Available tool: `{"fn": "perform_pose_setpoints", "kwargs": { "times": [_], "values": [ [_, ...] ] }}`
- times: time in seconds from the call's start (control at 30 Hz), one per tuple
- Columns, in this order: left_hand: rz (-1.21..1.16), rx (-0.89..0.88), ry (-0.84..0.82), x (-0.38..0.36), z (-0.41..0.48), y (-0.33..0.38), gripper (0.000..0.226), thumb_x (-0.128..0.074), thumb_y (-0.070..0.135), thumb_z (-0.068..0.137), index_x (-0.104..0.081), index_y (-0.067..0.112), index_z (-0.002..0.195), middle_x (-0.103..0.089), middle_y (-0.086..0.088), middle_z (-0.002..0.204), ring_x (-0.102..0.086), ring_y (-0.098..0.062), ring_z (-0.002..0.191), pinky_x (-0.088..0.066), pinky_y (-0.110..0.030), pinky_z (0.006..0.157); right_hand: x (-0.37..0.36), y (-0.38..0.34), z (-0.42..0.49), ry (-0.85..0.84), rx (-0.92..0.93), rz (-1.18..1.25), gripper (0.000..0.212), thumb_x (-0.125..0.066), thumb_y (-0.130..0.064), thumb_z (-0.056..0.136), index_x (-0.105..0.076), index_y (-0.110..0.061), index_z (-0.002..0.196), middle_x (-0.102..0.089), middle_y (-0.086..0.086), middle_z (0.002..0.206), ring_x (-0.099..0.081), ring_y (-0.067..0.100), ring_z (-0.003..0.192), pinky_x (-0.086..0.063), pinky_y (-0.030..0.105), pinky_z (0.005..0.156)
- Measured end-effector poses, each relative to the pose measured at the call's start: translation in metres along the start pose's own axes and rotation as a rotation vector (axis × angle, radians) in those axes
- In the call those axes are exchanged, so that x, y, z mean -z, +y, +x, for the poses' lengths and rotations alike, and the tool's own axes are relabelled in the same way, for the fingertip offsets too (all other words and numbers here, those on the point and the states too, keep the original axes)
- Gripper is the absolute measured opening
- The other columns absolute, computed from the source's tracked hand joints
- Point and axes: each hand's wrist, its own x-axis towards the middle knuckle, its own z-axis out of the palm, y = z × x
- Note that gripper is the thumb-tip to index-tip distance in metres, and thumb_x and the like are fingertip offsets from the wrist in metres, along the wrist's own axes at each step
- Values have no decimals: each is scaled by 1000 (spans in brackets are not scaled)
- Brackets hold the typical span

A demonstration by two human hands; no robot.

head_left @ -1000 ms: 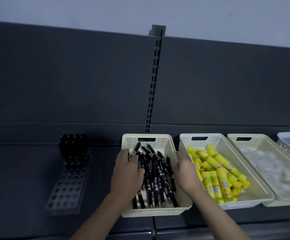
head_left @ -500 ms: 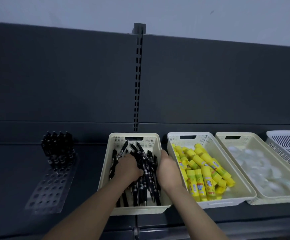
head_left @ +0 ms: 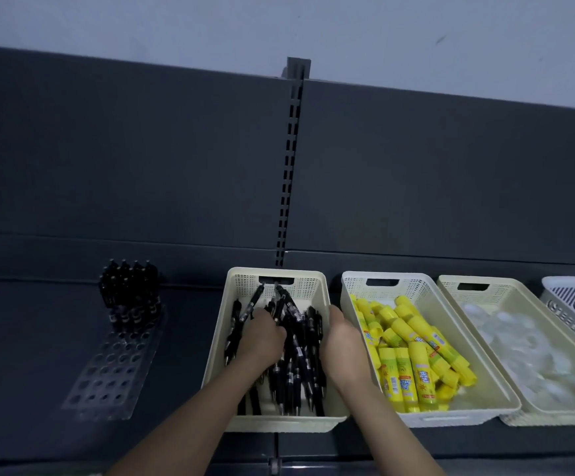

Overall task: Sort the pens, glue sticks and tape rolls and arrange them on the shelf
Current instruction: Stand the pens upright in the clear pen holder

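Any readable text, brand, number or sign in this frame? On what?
Nothing legible.
Yellow glue sticks in the white perforated plastic basket: blue and red label print, too blurred to read.
Black plastic pens in the cream perforated plastic basket: pale bands on the barrels, too small to read.
Baskets and dark grey shelf: no text visible.

**Shelf** (head_left: pixel 39 338): sheet metal with a dark grey matt coat; back panel (head_left: pixel 124 166) the same.
**Slotted upright** (head_left: pixel 289 166), 12 o'clock: matt grey metal.
**Cream baskets** (head_left: pixel 308 286): moulded plastic with smooth rims, perforated end walls and a dull sheen.
**White basket** (head_left: pixel 574 297), 3 o'clock: slatted plastic.
**Pens** (head_left: pixel 300 359): black plastic barrels, glossy.
**Glue sticks** (head_left: pixel 420 365): glossy yellow plastic; printed labels, material unclear.
**Tape rolls** (head_left: pixel 526 352): clear and glassy, blurred.
**Holder** (head_left: pixel 107 376), 9 o'clock: clear shiny plastic pierced with round holes.
**Wall** (head_left: pixel 416 36): matt paint.
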Motion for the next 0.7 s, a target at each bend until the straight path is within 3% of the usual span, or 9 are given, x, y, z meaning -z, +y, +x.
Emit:
{"fn": "perform_pose_setpoints", "kwargs": {
  "times": [0.13,0.23,0.3,0.43,0.6,0.7],
  "values": [
    [-303,-40,82,17,3,-4,11,-57,19,93,-52,10,90,-59,-8,74,-58,-26,66,-50,-37,65,4,-2,-1,34,56,-112,39,-46,4,83,-52,-9,119,-61,13,111,-59,32,99,-45,34,81],
    [-412,-93,155,35,2,0,22,-64,27,88,-51,18,72,-58,1,62,-54,-17,55,-45,-30,58,3,-15,2,51,246,-107,38,-43,-1,86,-51,-6,123,-52,14,123,-48,32,115,-41,33,96],
    [-485,-126,195,47,-1,3,18,-64,28,87,-55,17,76,-59,2,61,-53,-13,52,-44,-26,54,-3,-27,10,-22,315,-165,39,-43,5,81,-51,-6,118,-51,13,121,-50,31,113,-41,29,91],
    [-574,-172,221,67,-6,-1,15,-61,21,89,-55,9,82,-56,0,58,-48,-6,43,-40,-18,43,-18,-39,30,-217,114,-179,19,-48,-4,88,-53,-4,107,-57,16,109,-58,32,97,-42,29,74],
    [-656,-120,207,79,-10,-11,15,-61,21,91,-56,7,89,-58,5,56,-49,-8,46,-43,-25,49,-43,-43,42,-264,54,-316,28,-54,-33,93,-59,-8,104,-64,13,110,-55,30,109,-39,33,93],
    [-695,-101,222,78,-12,-13,15,-62,19,91,-54,7,84,-56,2,57,-48,-9,46,-43,-26,51,-49,-47,50,-266,4,-328,27,-54,-26,90,-59,-10,111,-58,15,119,-50,34,114,-41,35,94]
  ]
}}
